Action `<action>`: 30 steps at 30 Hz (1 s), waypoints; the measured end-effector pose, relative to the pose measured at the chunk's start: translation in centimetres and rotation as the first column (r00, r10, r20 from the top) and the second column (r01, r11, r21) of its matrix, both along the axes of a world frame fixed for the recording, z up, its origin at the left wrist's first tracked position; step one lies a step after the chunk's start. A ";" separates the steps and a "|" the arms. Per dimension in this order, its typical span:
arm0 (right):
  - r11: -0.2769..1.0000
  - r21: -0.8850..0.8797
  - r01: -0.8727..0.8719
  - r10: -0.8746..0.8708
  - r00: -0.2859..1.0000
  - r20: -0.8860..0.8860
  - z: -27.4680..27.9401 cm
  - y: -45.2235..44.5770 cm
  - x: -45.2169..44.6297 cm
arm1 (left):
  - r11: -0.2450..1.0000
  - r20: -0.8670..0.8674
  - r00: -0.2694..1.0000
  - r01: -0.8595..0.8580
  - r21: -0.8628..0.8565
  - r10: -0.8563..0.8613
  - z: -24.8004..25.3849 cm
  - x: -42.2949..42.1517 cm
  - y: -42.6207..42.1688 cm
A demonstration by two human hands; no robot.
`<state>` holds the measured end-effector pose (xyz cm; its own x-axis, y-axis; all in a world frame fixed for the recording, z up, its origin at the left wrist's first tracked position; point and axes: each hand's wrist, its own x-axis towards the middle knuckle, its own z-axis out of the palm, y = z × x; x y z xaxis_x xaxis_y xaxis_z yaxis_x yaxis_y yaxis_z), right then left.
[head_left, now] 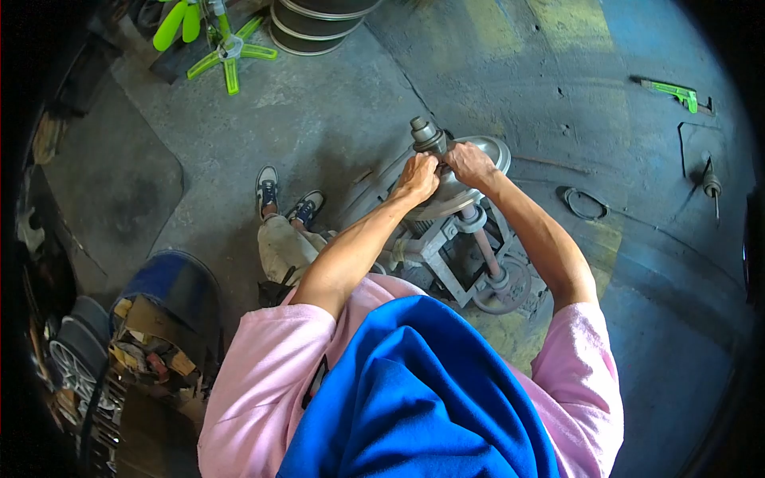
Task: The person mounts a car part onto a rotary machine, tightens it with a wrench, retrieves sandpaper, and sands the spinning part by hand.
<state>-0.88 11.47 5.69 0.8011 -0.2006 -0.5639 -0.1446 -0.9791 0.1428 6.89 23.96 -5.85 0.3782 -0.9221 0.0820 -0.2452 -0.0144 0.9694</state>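
My left hand (418, 177) is closed beside the base of a stepped metal shaft (429, 137), on its near side. Against the right of the same base, my right hand (471, 163) is closed too, with its fingers bent inward. What the fingers of each hand grip is hidden by the hands themselves. Under both hands lies a round silver metal wheel (500, 154), tilted on a grey metal stand (447, 271). A rod with a handwheel (504, 288) is fixed to the stand's right side.
Two sneakers (268, 191) stand on the floor left of the stand. A green-legged fan (231, 49) and stacked wheel rims (315, 32) are at the top. A blue drum (177, 279) stands lower left. On the right lie a wire coil (584, 204) and a green tool (673, 91).
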 end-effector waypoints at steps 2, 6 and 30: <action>1.000 0.002 -0.014 0.014 1.000 0.005 0.3 0.0 0.0 | 0.992 0.041 0.996 0.070 0.102 -0.075 0.1 0.2 -0.1; 0.999 0.024 -0.035 0.033 0.996 0.086 -0.1 0.0 -0.4 | 0.993 0.014 0.997 0.071 0.097 -0.073 -0.3 0.0 -0.2; 1.000 0.020 0.006 -0.006 1.000 0.023 1.8 2.4 0.4 | 0.999 0.031 0.998 0.052 0.015 -0.052 0.3 0.4 1.6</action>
<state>-0.45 13.86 7.51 0.8127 -0.1944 -0.5493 -0.1532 -0.9808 0.1204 7.31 25.56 -5.53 0.3273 -0.9416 0.0797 -0.2761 -0.0147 0.9610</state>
